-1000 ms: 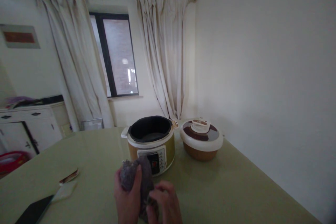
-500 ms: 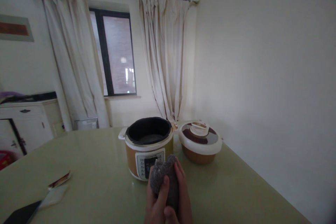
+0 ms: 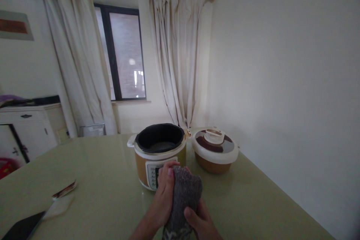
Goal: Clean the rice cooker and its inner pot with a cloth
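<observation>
A bunched grey fuzzy cloth (image 3: pixel 185 191) is held between both of my hands in front of the cooker. My left hand (image 3: pixel 163 198) grips its left side, fingers curled over the upper edge. My right hand (image 3: pixel 201 219) wraps the lower right side, thumb lying across the front. A pale pattern shows at the cloth's bottom end. Just beyond stands an electric pressure cooker (image 3: pixel 140 167) without its lid, its black inner pot (image 3: pixel 160 138) exposed. The cloth and my left hand cover part of its control panel (image 3: pixel 152 178).
Right of the cooker sits a brown and white lid (image 3: pixel 215 153) with a handle on top. A spatula (image 3: pixel 25 225) with a black blade lies at the table's left front. The green table (image 3: pixel 98 180) meets a white wall (image 3: pixel 281 82) on the right. Curtains (image 3: pixel 180 56) hang behind.
The cloth has been turned and opened out longer, its patterned end now showing below. My hands have moved apart, the left up its side, the right lower.
</observation>
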Demonstrator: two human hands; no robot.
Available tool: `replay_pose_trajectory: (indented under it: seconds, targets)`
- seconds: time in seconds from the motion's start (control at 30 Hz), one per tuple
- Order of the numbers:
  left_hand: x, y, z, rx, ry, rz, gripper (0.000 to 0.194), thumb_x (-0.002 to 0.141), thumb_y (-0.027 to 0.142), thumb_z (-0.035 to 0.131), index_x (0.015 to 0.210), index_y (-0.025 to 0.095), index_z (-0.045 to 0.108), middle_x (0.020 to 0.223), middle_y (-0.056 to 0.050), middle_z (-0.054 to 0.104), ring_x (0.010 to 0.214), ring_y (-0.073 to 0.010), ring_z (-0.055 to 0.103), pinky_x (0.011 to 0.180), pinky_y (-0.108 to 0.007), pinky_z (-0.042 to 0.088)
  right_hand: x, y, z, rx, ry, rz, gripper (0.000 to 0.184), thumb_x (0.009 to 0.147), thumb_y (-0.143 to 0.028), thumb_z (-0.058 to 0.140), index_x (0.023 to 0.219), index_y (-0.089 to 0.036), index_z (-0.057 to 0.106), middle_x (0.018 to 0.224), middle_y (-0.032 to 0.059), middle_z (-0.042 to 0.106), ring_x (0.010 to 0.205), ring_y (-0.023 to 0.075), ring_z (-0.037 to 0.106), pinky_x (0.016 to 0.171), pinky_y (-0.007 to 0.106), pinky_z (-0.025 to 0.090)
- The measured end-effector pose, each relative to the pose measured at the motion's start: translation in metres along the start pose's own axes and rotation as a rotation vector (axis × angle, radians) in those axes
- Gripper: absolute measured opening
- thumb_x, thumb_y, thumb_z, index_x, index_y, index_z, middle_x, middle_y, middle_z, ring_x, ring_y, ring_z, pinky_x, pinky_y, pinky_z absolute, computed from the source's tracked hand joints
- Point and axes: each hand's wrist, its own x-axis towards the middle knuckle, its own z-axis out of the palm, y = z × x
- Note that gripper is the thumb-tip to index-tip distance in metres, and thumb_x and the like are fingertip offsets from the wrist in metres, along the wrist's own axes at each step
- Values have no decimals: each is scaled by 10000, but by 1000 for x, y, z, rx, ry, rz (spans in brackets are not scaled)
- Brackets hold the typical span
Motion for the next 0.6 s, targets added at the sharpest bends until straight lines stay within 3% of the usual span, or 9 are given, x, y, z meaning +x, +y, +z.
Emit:
replay_pose_trajectory:
  seconds: [0.13, 0.23, 0.3, 0.37, 0.47, 0.6]
  targets:
    - [21, 12, -5, 500, 251, 482, 302, 1100, 344, 420, 1280, 245, 641, 1229, -91, 733, 1171, -235, 669, 1044, -434, 537, 1, 14, -3, 130, 119, 222, 824, 663, -730, 865, 1324, -261, 714, 1052, 168, 803, 946, 396, 788, 816, 583, 653]
    - [41, 17, -16, 799, 428, 756, 194, 1029, 254, 586, 1195, 230, 683, 1117, -95, 760, 995, -251, 681, 923, -415, 502, 23, 5, -6, -13, 298, 154, 796, 694, -664, 874, 1330, -229, 678, 1152, 168, 782, 1037, 382, 764, 912, 576, 638]
    - [58, 17, -28, 936, 446, 756, 224, 1022, 286, 602, 1203, 201, 703, 1172, -127, 756, 1047, -286, 674, 944, -443, 470, 48, -10, -8, -173, 376, 12, 801, 770, -614, 838, 1426, -228, 588, 1324, 161, 718, 1197, 351, 708, 1055, 553, 582]
    - [74, 12, -38, 1017, 402, 680, 222, 1043, 320, 561, 1082, 182, 730, 1082, -129, 755, 1025, -295, 666, 936, -450, 449, 75, -27, -9, -331, 392, -158, 756, 848, -548, 792, 1478, -230, 521, 1442, 155, 635, 1319, 325, 631, 1161, 546, 501]
    - [88, 2, -47, 1059, 337, 653, 325, 1063, 278, 485, 793, 217, 655, 778, -57, 664, 800, -251, 605, 808, -417, 404, 111, -48, -5, -534, 400, -383, 626, 898, -471, 764, 1441, -239, 556, 1397, 145, 601, 1321, 316, 594, 1182, 549, 467]
    - [91, -7, -49, 1020, 340, 698, 335, 1064, 223, 447, 764, 228, 597, 735, -34, 622, 756, -229, 563, 760, -403, 358, 136, -53, 11, -718, 335, -488, 545, 945, -433, 725, 1440, -259, 577, 1369, 147, 546, 1302, 308, 586, 1133, 499, 512]
